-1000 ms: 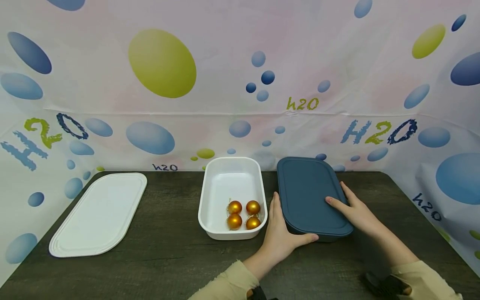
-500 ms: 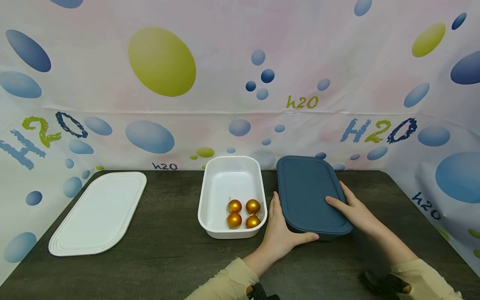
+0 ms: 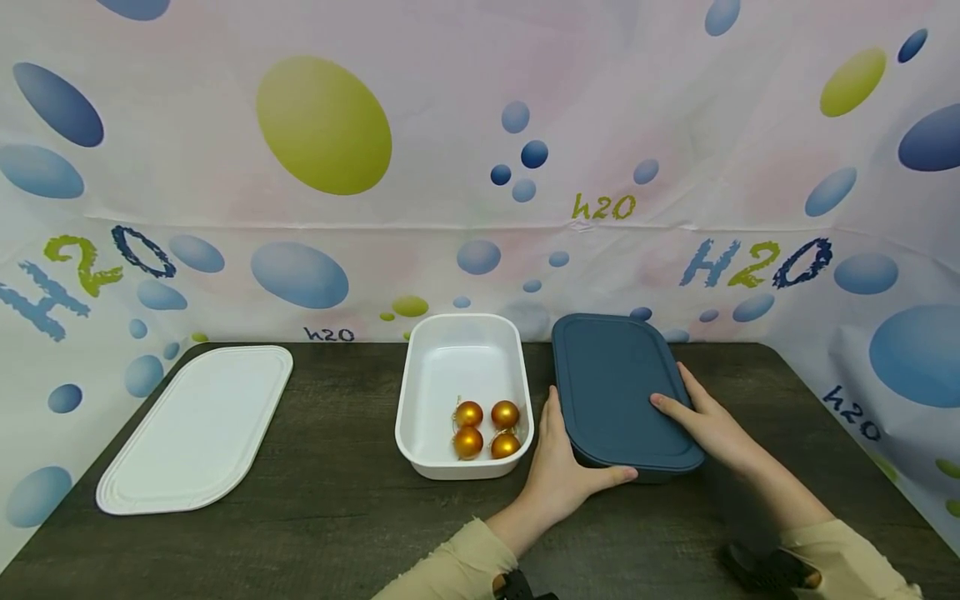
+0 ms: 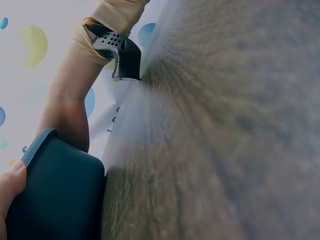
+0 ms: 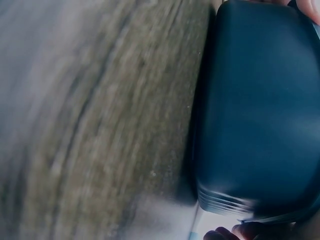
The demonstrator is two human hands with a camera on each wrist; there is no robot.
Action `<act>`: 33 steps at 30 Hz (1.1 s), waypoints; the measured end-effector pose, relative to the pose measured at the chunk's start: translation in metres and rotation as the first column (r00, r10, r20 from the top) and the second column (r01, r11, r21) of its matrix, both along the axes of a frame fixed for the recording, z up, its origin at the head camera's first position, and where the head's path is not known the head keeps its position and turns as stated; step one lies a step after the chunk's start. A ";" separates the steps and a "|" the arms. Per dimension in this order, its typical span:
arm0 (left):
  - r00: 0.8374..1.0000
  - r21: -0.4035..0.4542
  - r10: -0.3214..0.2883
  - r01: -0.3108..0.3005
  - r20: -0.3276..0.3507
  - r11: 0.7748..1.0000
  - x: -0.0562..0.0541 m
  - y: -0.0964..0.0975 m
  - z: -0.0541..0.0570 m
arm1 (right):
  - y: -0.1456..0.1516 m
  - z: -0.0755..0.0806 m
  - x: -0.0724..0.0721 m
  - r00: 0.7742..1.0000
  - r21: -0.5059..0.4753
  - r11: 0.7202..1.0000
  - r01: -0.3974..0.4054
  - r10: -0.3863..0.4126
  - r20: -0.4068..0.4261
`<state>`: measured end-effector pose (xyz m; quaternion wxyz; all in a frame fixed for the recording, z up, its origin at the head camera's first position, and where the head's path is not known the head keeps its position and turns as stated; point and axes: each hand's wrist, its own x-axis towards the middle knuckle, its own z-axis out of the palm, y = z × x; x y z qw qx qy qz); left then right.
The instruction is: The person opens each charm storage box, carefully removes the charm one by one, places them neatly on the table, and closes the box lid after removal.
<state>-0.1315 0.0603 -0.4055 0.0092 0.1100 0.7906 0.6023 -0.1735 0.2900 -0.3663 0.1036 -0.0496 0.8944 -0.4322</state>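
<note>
A dark blue lidded container (image 3: pixel 618 383) stands on the right half of the table, slightly angled. My left hand (image 3: pixel 557 467) grips its near left corner, fingers along the left side and thumb on the front edge. My right hand (image 3: pixel 712 423) holds the right side, with the thumb on top of the lid. In the left wrist view the left thumb (image 4: pixel 14 180) touches the rim above the container's front wall (image 4: pixel 60 185). The right wrist view is largely filled by the container's smooth wall (image 5: pixel 260 100); fingertips (image 5: pixel 235 232) show below it. The lid sits on the container.
Left of the blue container stands a white open container (image 3: pixel 462 367) with several gold Christmas baubles (image 3: pixel 468 442) in its near part. A white lid (image 3: pixel 197 433) lies at the left of the dark wooden table (image 3: pixel 315 525). A patterned curtain (image 3: pixel 435 108) closes off the back.
</note>
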 end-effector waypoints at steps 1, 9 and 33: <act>1.000 -0.002 0.001 -0.001 0.000 1.000 0.000 0.000 0.000 | 0.000 0.000 0.000 1.000 0.000 1.000 0.000 0.000 0.002; 1.000 -0.014 0.006 -0.006 0.009 1.000 0.001 0.000 0.001 | -0.001 0.000 0.000 1.000 0.002 1.000 -0.005 0.005 -0.001; 1.000 -0.046 0.011 -0.012 -0.021 0.999 0.004 0.001 0.006 | -0.001 0.003 0.001 0.998 -0.011 1.000 -0.010 0.009 -0.069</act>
